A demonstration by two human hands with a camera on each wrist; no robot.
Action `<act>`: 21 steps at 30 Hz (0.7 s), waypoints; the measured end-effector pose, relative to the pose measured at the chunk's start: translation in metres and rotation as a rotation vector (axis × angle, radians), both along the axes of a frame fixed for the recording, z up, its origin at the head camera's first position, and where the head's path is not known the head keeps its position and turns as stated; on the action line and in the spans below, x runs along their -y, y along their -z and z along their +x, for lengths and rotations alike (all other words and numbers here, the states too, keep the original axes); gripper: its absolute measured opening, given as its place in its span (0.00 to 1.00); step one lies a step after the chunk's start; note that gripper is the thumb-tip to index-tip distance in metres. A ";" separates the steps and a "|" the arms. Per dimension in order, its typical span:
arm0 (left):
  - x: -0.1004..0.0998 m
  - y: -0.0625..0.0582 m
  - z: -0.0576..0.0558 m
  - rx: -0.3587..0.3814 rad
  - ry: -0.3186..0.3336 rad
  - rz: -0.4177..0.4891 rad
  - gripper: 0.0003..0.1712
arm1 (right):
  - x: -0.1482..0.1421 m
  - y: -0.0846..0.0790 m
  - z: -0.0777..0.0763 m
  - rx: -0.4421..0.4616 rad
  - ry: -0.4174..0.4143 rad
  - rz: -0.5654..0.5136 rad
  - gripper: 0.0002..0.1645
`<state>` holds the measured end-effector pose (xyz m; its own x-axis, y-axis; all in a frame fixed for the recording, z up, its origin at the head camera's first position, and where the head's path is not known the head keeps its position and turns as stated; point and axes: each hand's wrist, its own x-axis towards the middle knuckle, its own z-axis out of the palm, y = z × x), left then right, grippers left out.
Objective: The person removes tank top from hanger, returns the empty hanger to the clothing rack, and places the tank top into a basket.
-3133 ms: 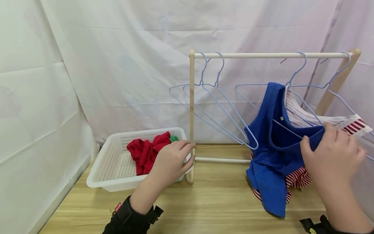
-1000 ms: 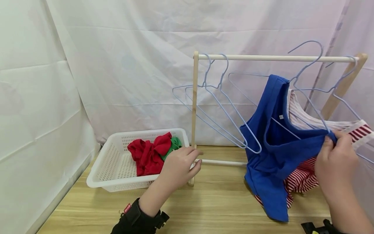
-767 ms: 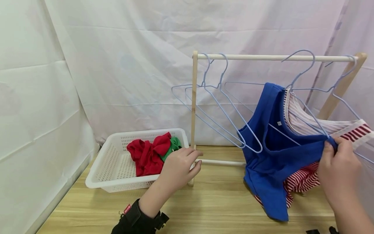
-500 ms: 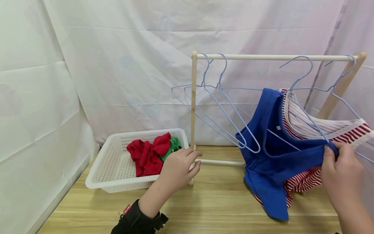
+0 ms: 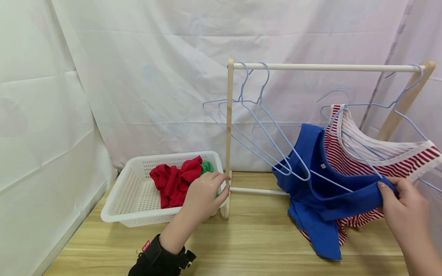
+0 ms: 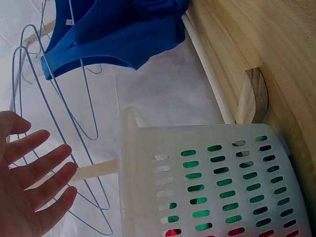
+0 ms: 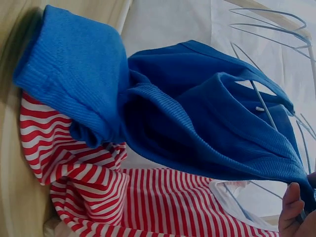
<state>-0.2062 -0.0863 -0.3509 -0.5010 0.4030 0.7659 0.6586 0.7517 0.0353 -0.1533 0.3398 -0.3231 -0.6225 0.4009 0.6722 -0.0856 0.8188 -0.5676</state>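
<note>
My right hand (image 5: 405,211) pinches the shoulder of a blue sleeveless top (image 5: 331,199) together with the end of the light blue wire hanger (image 5: 334,91) inside it. That hanger tilts, its blurred hook below the rail. Behind it, a red-and-white striped top (image 5: 345,153) hangs from another hanger (image 5: 371,104) at the rail's right end. In the right wrist view the blue top (image 7: 163,113) drapes in front of the striped one (image 7: 163,202). My left hand (image 5: 205,193) holds nothing, fingers extended in the left wrist view, beside the white basket's (image 5: 114,207) right side and the rack post.
A wooden rack (image 5: 229,134) with a white rail (image 5: 310,67) stands on the wood-grain table (image 5: 255,237). Two bare hangers (image 5: 272,115) hang at its left end. Red cloth (image 5: 176,180) and green cloth (image 5: 206,167) lie in the basket. White sheets (image 5: 145,76) surround the table.
The blue top's hanger hook rose above the rail, then dropped below it, off the rail. My right hand took hold of the top's shoulder and moved down. The left hand shifted slightly left.
</note>
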 end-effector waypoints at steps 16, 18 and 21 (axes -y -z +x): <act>0.003 0.004 0.002 0.175 0.013 0.119 0.11 | -0.013 0.015 -0.001 0.202 -0.176 -0.160 0.15; 0.004 0.005 0.002 0.204 0.016 0.130 0.11 | -0.014 0.017 -0.001 0.221 -0.209 -0.185 0.15; 0.004 0.006 0.002 0.242 0.020 0.154 0.13 | -0.016 0.020 0.000 0.232 -0.277 -0.218 0.13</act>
